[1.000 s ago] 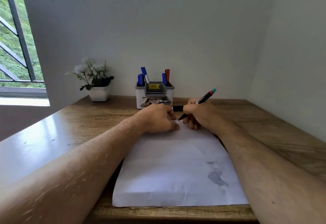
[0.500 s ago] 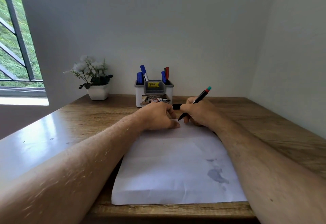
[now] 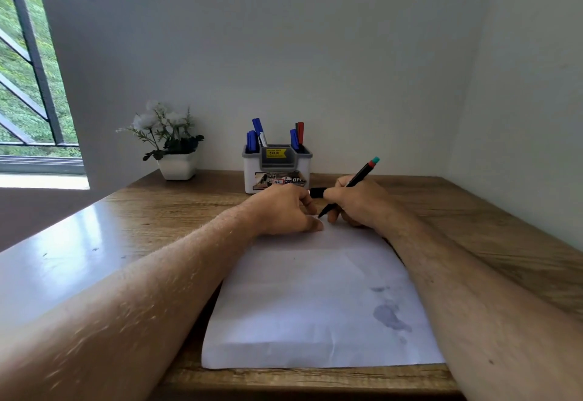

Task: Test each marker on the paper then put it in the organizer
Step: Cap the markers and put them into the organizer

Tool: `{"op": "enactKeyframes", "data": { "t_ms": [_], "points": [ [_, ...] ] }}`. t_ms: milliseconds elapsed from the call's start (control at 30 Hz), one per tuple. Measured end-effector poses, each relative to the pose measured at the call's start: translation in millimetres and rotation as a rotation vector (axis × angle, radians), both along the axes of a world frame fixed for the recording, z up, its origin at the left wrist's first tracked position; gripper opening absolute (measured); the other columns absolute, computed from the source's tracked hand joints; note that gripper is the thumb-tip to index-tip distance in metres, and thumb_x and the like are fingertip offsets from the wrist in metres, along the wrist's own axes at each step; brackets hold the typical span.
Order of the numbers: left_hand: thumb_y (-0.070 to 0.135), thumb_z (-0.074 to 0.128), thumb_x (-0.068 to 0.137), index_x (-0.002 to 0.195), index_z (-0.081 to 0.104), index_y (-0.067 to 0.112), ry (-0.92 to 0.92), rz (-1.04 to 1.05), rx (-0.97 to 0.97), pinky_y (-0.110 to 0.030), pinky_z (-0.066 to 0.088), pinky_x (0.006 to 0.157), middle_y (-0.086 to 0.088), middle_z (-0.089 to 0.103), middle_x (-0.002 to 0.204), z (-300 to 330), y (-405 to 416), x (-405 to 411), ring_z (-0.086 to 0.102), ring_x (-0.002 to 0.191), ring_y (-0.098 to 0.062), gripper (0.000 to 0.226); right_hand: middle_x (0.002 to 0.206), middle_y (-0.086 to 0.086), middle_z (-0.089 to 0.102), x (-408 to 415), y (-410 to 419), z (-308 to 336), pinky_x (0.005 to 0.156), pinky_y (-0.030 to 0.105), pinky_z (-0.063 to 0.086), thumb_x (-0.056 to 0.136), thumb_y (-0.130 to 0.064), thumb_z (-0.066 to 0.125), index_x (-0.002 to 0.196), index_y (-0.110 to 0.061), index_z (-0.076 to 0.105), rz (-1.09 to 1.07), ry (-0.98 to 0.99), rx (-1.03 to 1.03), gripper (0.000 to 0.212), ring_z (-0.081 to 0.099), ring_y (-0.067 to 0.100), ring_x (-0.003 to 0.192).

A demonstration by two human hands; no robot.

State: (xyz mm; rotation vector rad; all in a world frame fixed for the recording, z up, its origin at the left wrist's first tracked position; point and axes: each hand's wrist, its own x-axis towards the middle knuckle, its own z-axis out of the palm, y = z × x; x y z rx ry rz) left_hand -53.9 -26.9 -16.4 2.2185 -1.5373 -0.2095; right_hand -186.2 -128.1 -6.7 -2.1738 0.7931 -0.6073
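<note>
Paper: a white sheet point(image 3: 309, 299) lies flat on the wooden desk point(image 3: 176, 211), its near edge close to the desk's front edge; a grey smudge point(image 3: 389, 318) marks its near right part.
Left hand: the left hand point(image 3: 284, 208) rests on the paper's far edge, fingers curled with the thumb on the sheet; a black cap point(image 3: 318, 192) shows at its fingertips, but whether it grips the cap cannot be told.
Right hand: the right hand point(image 3: 356, 202) grips a black marker point(image 3: 356, 180) in a writing hold, tilted, tip down at the paper's far edge, teal-and-red end up.
Organizer: a white and grey organizer point(image 3: 277, 168) stands just beyond the hands against the wall, holding blue markers point(image 3: 257, 131) and a red marker point(image 3: 300, 132).
Plant: a white pot of white flowers point(image 3: 175, 148) stands to the organizer's left.
</note>
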Motion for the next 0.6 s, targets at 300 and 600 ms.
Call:
{"op": "enactKeyframes", "data": {
  "t_ms": [300, 600],
  "points": [
    [0.045, 0.072, 0.084, 0.110, 0.065, 0.026, 0.008, 0.012, 0.016, -0.018, 0.039, 0.059, 0.012, 0.059, 0.083, 3.3, 3.8, -5.4, 0.054, 0.074, -0.003, 0.033, 0.064, 0.005, 0.064, 0.2, 0.8, 0.6, 0.049, 0.025, 0.037, 0.089, -0.027, 0.061, 0.069, -0.017, 0.052, -0.061, -0.023, 0.000, 0.025, 0.050, 0.013, 0.051],
    [0.038, 0.067, 0.089, 0.105, 0.063, 0.027, 0.033, 0.043, -0.071, -0.023, 0.044, 0.071, 0.007, 0.061, 0.096, 4.5, 8.4, -6.9, 0.053, 0.082, -0.005, 0.020, 0.061, 0.005, 0.058, 1.9, -1.2, 1.8, 0.048, 0.026, 0.033, 0.086, -0.025, 0.061, 0.069, -0.015, 0.055, -0.065, -0.147, 0.045, 0.020, 0.045, 0.014, 0.049]
  ]
}}
